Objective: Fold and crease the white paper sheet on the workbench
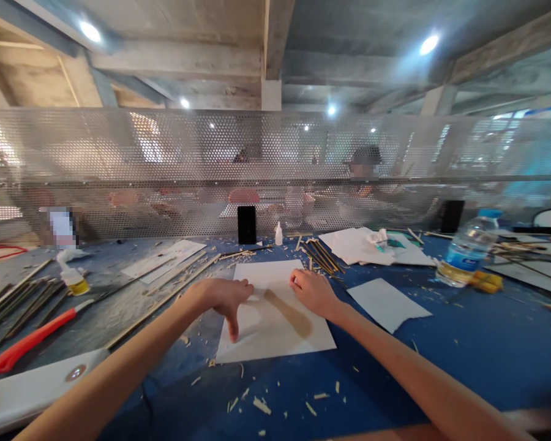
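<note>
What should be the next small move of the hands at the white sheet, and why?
Perhaps press the white sheet flat: the left hand is over its left side and the right hand near its far right corner, so both sides are within reach.

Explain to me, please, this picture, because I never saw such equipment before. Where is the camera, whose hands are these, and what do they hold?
There is no robot here. A person works with two bare hands, and this single picture comes from a camera worn on their head, looking forward and down.

The left hand is spread, its thumb over a white rectangular paper sheet. The right hand is curled near the sheet's upper right edge; whether its fingers pinch anything is unclear.

Around them, the blue work table carries a red-handled tool, a small white dropper bottle and a clear plastic bottle with a blue cap. Pale shavings lie scattered nearby.
</note>
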{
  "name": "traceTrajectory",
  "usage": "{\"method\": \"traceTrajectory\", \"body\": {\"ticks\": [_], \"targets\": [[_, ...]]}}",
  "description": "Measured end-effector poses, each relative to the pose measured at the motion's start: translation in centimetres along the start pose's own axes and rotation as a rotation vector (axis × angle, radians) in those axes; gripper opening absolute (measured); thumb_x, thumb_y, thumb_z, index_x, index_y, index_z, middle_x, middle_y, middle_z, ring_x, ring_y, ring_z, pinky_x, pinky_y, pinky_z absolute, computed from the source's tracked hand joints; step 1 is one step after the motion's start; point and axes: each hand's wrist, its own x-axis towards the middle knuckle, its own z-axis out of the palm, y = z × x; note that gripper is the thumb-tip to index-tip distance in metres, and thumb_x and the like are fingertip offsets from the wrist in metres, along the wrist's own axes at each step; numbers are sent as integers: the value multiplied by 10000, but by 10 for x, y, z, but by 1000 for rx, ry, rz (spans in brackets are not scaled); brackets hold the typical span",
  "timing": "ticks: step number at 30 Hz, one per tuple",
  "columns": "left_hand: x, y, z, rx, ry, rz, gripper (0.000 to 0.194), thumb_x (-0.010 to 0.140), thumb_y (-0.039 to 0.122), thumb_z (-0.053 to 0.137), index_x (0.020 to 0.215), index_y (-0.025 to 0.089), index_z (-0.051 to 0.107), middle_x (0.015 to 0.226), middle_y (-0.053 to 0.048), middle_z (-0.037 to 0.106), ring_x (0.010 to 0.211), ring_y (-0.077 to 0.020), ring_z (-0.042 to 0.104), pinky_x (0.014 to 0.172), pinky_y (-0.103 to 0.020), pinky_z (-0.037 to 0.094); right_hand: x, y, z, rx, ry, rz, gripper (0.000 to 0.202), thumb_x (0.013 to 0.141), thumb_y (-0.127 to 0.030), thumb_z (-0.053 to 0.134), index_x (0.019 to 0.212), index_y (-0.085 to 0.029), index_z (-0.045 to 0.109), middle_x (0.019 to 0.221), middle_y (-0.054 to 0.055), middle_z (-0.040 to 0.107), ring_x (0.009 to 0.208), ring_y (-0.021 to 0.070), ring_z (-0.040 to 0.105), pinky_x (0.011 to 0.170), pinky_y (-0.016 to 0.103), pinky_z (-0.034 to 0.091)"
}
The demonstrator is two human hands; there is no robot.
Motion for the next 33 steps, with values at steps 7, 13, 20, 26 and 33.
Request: {"method": "traceTrajectory", "body": {"ticks": [7,13,20,26,33], "targets": [[1,-1,1,10,10,7,964,439,547,855,1244,140,514,1283,-189,565,1097,-378,579,913,-371,478,-2,-9,1,37,-42,-54,131,934,-273,509,946,-229,632,965,20,721,855,167,637,650,248,332],[0,1,0,32,-2,1,969,461,528,864,1259,114,500,1291,-211,546,1097,-363,580,910,-358,484,-4,-10,0,33,-42,-44,134,933,-257,508,948,-217,635,961,32,720,853,174,637,650,251,330],[3,-4,4,7,20,20,941,430,540,869,1228,188,516,1270,-154,571,1077,-359,585,891,-371,492,-1,-4,0,48,-39,-16,152,954,-257,492,985,-211,634,1030,47,706,922,184,631,700,254,339],[4,-7,6,-11,44,44,954,395,586,859,1203,197,533,1231,-141,598,1049,-372,597,875,-393,493,-4,-10,2,97,-76,-76,132,930,-294,540,962,-224,647,916,16,708,839,157,627,663,240,335],[4,-6,5,-22,32,31,980,397,594,851,1222,177,524,1269,-170,574,1060,-392,590,866,-399,495,-3,-8,2,76,-45,-29,150,948,-267,508,986,-209,641,961,38,702,872,167,623,671,247,327]]}}
